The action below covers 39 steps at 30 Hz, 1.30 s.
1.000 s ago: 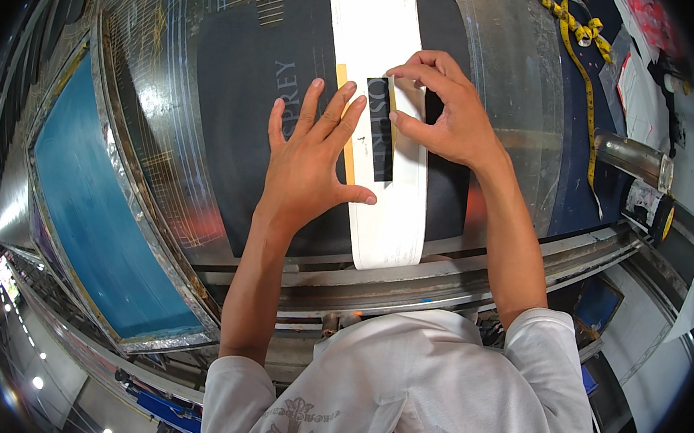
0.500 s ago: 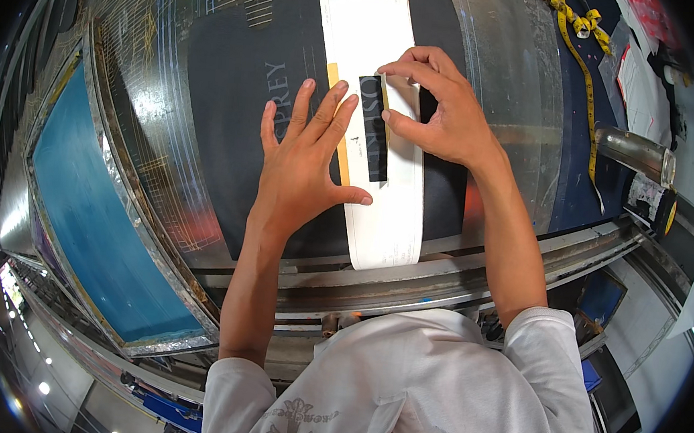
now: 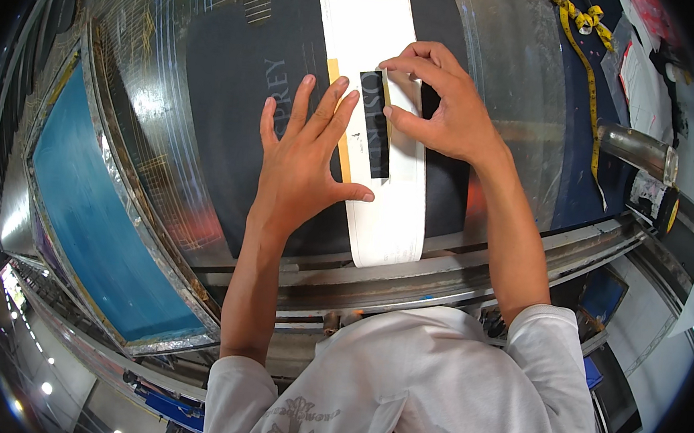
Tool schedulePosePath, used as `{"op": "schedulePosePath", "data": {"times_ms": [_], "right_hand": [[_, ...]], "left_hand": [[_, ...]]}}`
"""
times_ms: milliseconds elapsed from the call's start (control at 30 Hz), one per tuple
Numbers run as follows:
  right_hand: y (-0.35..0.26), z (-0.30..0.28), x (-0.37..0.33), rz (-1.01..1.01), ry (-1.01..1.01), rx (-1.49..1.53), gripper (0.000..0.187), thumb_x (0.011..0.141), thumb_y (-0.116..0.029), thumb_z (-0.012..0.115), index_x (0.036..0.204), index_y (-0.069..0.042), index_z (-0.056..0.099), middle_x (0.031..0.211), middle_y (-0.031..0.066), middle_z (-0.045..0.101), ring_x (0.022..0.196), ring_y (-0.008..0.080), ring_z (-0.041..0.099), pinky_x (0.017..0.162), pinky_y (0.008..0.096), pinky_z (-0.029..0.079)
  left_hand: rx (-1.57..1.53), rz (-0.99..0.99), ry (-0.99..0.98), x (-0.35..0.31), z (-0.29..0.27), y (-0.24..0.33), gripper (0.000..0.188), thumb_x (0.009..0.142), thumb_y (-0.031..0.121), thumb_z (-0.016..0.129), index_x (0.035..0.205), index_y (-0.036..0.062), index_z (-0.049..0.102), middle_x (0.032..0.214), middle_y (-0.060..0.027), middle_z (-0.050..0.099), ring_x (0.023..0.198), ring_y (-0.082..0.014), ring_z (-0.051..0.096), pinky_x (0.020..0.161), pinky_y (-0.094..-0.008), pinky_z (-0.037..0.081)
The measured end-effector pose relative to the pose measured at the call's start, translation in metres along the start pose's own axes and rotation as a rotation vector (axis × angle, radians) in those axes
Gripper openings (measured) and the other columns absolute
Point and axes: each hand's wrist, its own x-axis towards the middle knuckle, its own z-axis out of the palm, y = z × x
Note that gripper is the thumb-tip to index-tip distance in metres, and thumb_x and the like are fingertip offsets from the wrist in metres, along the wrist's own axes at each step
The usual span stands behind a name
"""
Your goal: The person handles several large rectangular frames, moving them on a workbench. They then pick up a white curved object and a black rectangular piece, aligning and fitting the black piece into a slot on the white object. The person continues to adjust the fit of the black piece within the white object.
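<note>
A long white card template [image 3: 369, 21] with a narrow rectangular slot lies over dark sheet material [image 3: 225, 119]. Through the slot, black material with faint lettering [image 3: 377, 134] shows. My left hand [image 3: 301, 157] is spread over the template's left edge and the dark sheet, fingers apart, its thumb pointing right below the slot. A tan strip [image 3: 332, 71] runs along that edge beside my fingertips. From the right, my right hand [image 3: 447, 107] grips the slot's right border between bent index finger and thumb; the card there looks slightly raised. Its other fingers are curled.
A framed blue screen [image 3: 97, 215] stands at the left. At the right are a yellow measuring tape [image 3: 585, 96], a metal cylinder [image 3: 637, 152] and papers [image 3: 645, 92]. A metal rail [image 3: 342, 284] runs along the table's near edge.
The lettering in the slot sits slightly differently against its edges, so the template appears to have shifted a little. Both hands keep nearly the same pose.
</note>
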Motion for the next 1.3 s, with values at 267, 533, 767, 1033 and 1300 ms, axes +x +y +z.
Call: {"op": "schedulePosePath", "data": {"times_ms": [267, 533, 767, 1033, 1300], "right_hand": [[0.0002, 0.0003, 0.0005, 0.008, -0.008, 0.024, 0.047, 0.073, -0.014, 0.078, 0.119, -0.012, 0.071, 0.116, 0.0071, 0.057, 0.107, 0.0235, 0.059, 0.094, 0.0359, 0.047], [-0.0019, 0.0009, -0.0005, 0.025, 0.005, 0.023, 0.047, 0.072, -0.015, 0.078, 0.119, -0.012, 0.071, 0.116, 0.0071, 0.057, 0.107, 0.0235, 0.059, 0.094, 0.0356, 0.048], [0.0006, 0.0021, 0.0005, -0.01, 0.016, 0.022, 0.045, 0.073, -0.021, 0.08, 0.116, -0.009, 0.071, 0.114, 0.0103, 0.056, 0.103, 0.026, 0.058, 0.089, 0.037, 0.049], [0.0015, 0.0021, 0.0003, -0.017, 0.014, 0.003, 0.046, 0.073, -0.02, 0.08, 0.116, -0.008, 0.07, 0.114, 0.0104, 0.056, 0.102, 0.0258, 0.058, 0.089, 0.0371, 0.049], [0.0018, 0.0023, 0.0005, -0.031, 0.025, 0.017, 0.045, 0.073, -0.02, 0.08, 0.116, -0.009, 0.07, 0.114, 0.01, 0.056, 0.102, 0.0258, 0.058, 0.088, 0.0372, 0.049]], "left_hand": [[0.0, 0.008, 0.0, -0.0008, 0.0019, -0.0025, 0.131, 0.044, 0.067, 0.082, 0.156, 0.0153, 0.038, 0.164, -0.0056, 0.033, 0.155, -0.0314, 0.016, 0.121, -0.0609, 0.004], [-0.007, -0.006, -0.017, 0.0003, -0.0005, 0.0, 0.13, 0.044, 0.066, 0.084, 0.155, 0.0132, 0.039, 0.163, -0.006, 0.034, 0.155, -0.0317, 0.016, 0.121, -0.0604, 0.003], [-0.005, -0.009, -0.008, -0.0003, -0.0004, 0.001, 0.129, 0.045, 0.066, 0.083, 0.155, 0.0148, 0.039, 0.163, -0.005, 0.034, 0.155, -0.0308, 0.017, 0.121, -0.06, 0.004], [-0.001, -0.012, -0.005, -0.0005, 0.0006, 0.0009, 0.131, 0.044, 0.067, 0.082, 0.156, 0.0167, 0.038, 0.163, -0.0048, 0.034, 0.155, -0.0307, 0.016, 0.122, -0.0605, 0.004], [0.0, -0.019, -0.016, -0.0002, 0.0009, 0.001, 0.132, 0.043, 0.066, 0.083, 0.156, 0.0164, 0.037, 0.164, -0.0041, 0.032, 0.156, -0.0301, 0.015, 0.122, -0.06, 0.003]]}}
